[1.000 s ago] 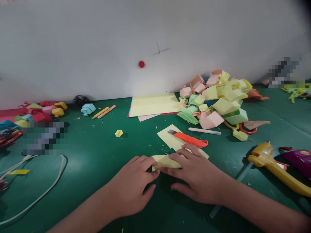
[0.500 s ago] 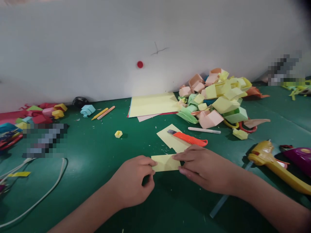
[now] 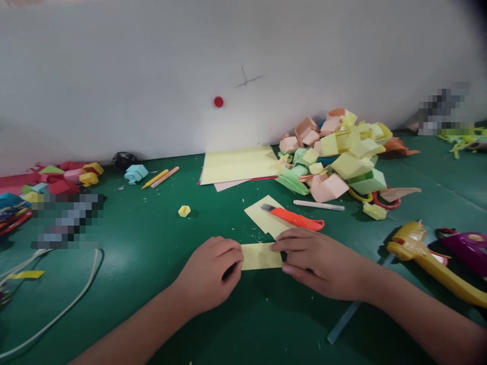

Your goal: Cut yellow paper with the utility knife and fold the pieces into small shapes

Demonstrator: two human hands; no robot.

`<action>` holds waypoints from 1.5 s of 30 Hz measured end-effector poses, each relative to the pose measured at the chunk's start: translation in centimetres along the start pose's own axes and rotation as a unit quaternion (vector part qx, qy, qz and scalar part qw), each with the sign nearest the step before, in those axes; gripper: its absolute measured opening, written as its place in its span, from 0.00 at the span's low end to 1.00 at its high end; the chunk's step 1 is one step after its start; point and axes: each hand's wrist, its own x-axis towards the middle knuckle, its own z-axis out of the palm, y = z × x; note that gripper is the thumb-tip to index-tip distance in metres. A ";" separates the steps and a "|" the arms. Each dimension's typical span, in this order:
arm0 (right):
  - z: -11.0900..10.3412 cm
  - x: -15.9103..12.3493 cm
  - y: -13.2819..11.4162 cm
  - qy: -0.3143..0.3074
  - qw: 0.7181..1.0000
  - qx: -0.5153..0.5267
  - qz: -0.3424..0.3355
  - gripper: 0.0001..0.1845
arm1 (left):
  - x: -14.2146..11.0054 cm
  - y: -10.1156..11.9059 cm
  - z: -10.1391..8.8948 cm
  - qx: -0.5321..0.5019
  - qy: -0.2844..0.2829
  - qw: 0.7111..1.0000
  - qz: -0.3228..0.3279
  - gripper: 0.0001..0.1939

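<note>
A small pale yellow strip of paper [image 3: 261, 256] lies between my two hands on the green table. My left hand [image 3: 215, 274] is closed on its left end, fingers curled and thumb tucked below. At the right end, my right hand [image 3: 319, 261] pinches the strip between fingers and thumb. Just beyond it, an orange utility knife [image 3: 297, 218] rests on pale yellow paper pieces [image 3: 261, 213], its blade end toward the left. A white pen [image 3: 318, 205] lies behind the knife. One small yellow folded-paper cup [image 3: 184, 211] sits to the left.
Folded paper shapes [image 3: 338, 157] are heaped at the back right. A yellow glue gun [image 3: 422, 253] with a glue stick [image 3: 344, 322] lies right of my right hand. Paper sheets [image 3: 239, 165] lie against the wall. A white cable [image 3: 81, 299] curves across the left side.
My left fingers have curled further over the strip's left end, covering more of it. My right hand has barely moved and keeps its pinch on the right end.
</note>
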 end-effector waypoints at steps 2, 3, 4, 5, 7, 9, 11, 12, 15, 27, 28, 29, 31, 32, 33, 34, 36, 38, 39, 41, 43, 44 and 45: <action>0.0 0.0 0.0 0.007 1.000 -0.007 -0.004 0.14 | -0.1 -0.3 0.2 0.036 0.011 0.999 -0.006 0.10; 0.0 0.1 0.0 0.010 1.000 -0.008 -0.004 0.14 | -0.1 -0.4 0.3 0.051 0.011 0.999 -0.012 0.11; 0.0 0.1 0.0 0.011 1.000 -0.009 -0.004 0.14 | -0.1 -0.5 0.3 0.063 0.007 0.998 -0.019 0.13; 0.0 0.0 0.0 0.012 1.000 -0.011 -0.005 0.14 | -0.1 -0.5 0.3 0.075 0.000 0.997 -0.025 0.15; 0.1 0.0 0.0 0.016 1.000 -0.019 0.001 0.15 | -0.1 -0.5 0.3 0.087 -0.020 0.996 -0.032 0.19; 0.2 -0.1 0.0 0.020 0.999 -0.032 0.014 0.16 | 0.0 -0.4 0.2 0.086 -0.034 0.995 -0.036 0.20; 0.3 -0.2 0.0 0.018 0.998 -0.044 0.031 0.18 | 0.0 -0.4 0.2 0.078 -0.036 0.995 -0.041 0.19; 0.3 -0.3 0.0 0.015 0.998 -0.046 0.036 0.18 | 0.0 -0.4 0.2 0.074 -0.033 0.996 -0.043 0.18; 0.4 -0.3 0.1 0.016 0.998 -0.041 0.040 0.17 | 0.0 -0.4 0.3 0.059 -0.017 0.997 -0.041 0.16; 0.2 -0.1 -0.1 0.079 0.997 -0.004 -0.023 0.12 | 0.0 -0.1 -0.1 0.019 0.076 0.996 0.047 0.05; 0.2 -0.1 -0.2 0.079 0.996 -0.002 -0.030 0.12 | -0.1 -0.1 -0.2 0.019 0.083 0.995 0.052 0.06; 0.1 -0.1 -0.2 0.077 0.996 0.001 -0.036 0.11 | -0.1 -0.1 -0.3 0.020 0.089 0.994 0.055 0.06; 0.1 -0.2 -0.3 0.071 0.997 0.004 -0.040 0.11 | 0.0 -0.2 -0.3 0.022 0.092 0.994 0.059 0.06; 0.1 -0.2 -0.3 0.067 0.997 0.005 -0.039 0.11 | 0.0 -0.2 -0.3 0.022 0.089 0.994 0.060 0.06; 0.1 -0.2 -0.2 0.063 0.997 0.004 -0.038 0.10 | 0.0 -0.2 -0.2 0.020 0.084 0.994 0.062 0.06; 0.0 -0.2 -0.2 0.058 0.998 0.002 -0.038 0.10 | 0.0 -0.3 -0.2 0.017 0.078 0.995 0.064 0.07; 0.0 -0.3 -0.1 0.050 0.998 -0.004 -0.040 0.10 | 0.0 -0.4 0.0 0.010 0.065 0.996 0.066 0.07; 0.0 -0.4 -0.1 0.046 0.998 -0.016 -0.037 0.11 | -0.1 -0.5 0.1 0.003 0.049 0.997 0.067 0.07; 0.0 -0.4 -0.1 0.046 0.998 -0.024 -0.031 0.11 | -0.1 -0.6 0.2 -0.002 0.039 0.997 0.067 0.07; 0.0 -0.5 -0.1 0.050 0.998 -0.040 -0.017 0.11 | -0.2 -0.7 0.2 -0.010 0.017 0.998 0.066 0.07; 0.0 -0.5 -0.1 0.055 0.997 -0.050 -0.005 0.11 | -0.2 -0.7 0.2 -0.018 -0.005 0.997 0.070 0.08; 0.0 -0.5 0.0 0.057 0.997 -0.052 -0.002 0.11 | -0.2 -0.8 0.2 -0.023 -0.017 0.997 0.074 0.08; -0.1 -0.4 -0.1 0.060 0.997 -0.053 0.000 0.11 | -0.2 -0.8 0.1 -0.029 -0.028 0.996 0.078 0.08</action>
